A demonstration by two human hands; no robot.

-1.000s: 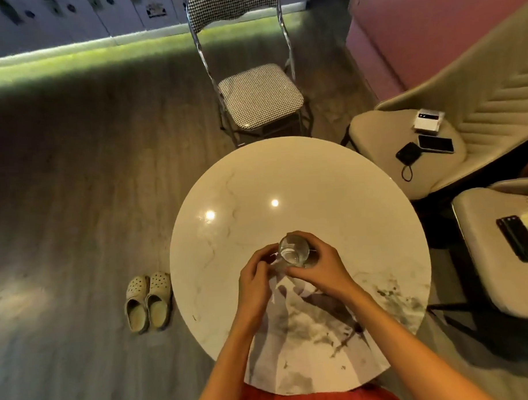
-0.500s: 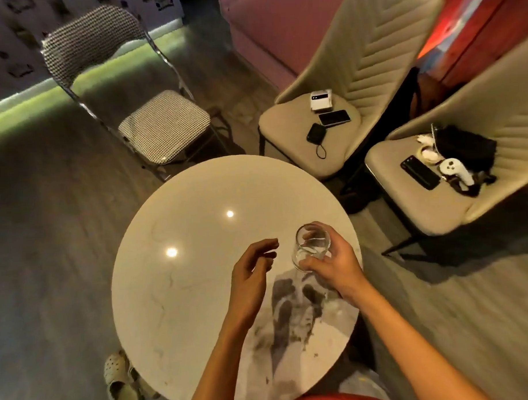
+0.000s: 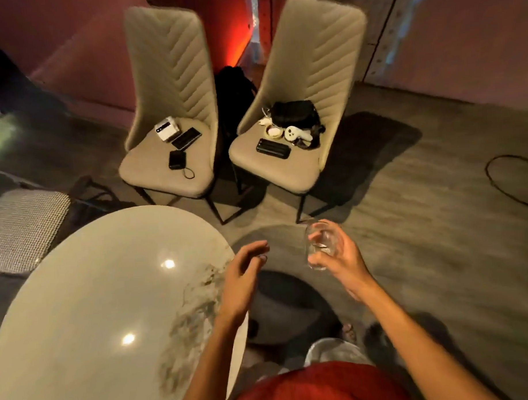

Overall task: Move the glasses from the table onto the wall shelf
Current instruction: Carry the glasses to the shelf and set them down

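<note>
While the right hand (image 3: 341, 258) carries it, the glass (image 3: 319, 247) is in the air off the right edge of the tabletop (image 3: 95, 295), above the wooden floor (image 3: 422, 224) and touching neither. Its long axis runs close to vertical, mouth up and base down. Blur makes any slight lean impossible to judge. The grip of that hand is closed round the glass, with fingers and thumb curled about its sides. Motion smears the clear wall, so the rim's outline is faint and I cannot tell whether anything is inside. The left hand (image 3: 241, 278) hangs over the tabletop's right edge, near the glass but apart from it. Its grip is slack, fingers loosely bent, holding nothing.

Beyond, the left chair (image 3: 169, 83) bears a small white box (image 3: 166, 131), a dark phone (image 3: 186, 138) and a black pouch (image 3: 177, 159) with a cord. The right chair (image 3: 315, 63) bears a black bag (image 3: 294, 112), a flat black case (image 3: 273, 150) and white items (image 3: 293, 134) too small to name. A dark backpack (image 3: 233, 90) stands between the chair backs, partly hidden by them. At the left a checked seat (image 3: 21, 226) is cut off by the frame, and a black cable (image 3: 501, 188) loops out of view on the right. The tabletop's near part runs off the bottom, beside a red garment (image 3: 317, 386) on the person's body.
</note>
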